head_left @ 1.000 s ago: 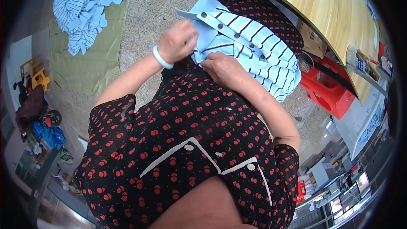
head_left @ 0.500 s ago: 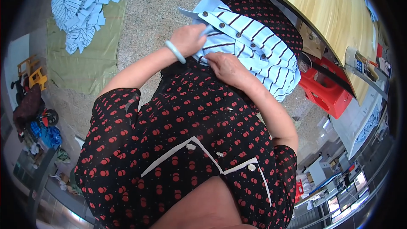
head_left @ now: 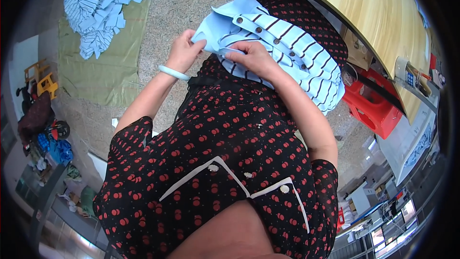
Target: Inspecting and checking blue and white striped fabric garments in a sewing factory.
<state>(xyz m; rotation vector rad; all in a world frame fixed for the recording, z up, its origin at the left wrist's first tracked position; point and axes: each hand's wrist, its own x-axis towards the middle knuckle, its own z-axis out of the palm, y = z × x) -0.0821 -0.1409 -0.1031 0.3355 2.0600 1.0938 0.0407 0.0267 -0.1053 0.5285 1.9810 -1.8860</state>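
Note:
Across my lap lies a light blue polo shirt (head_left: 302, 52) with dark stripes, a plain blue collar and a row of dark buttons down its placket. My left hand (head_left: 186, 53), with a pale bangle on the wrist, pinches the end of the collar and holds it out to the left. Thumb and fingers of my right hand (head_left: 254, 58) are closed on the shirt at the inner neck edge, beside the collar. Much of the shirt's body is bunched toward the right.
A wooden table (head_left: 369, 0) curves along the upper right, with a red plastic stool (head_left: 373, 103) under it. On the floor at upper left, more striped blue shirts (head_left: 98, 12) lie heaped on an olive sheet (head_left: 98, 76). A yellow stool (head_left: 47, 85) stands far left.
My left hand has moved left and down, drawing the collar outward. My right hand has risen from the shirt's lower edge to grip near the neckline. The collar now lies more spread.

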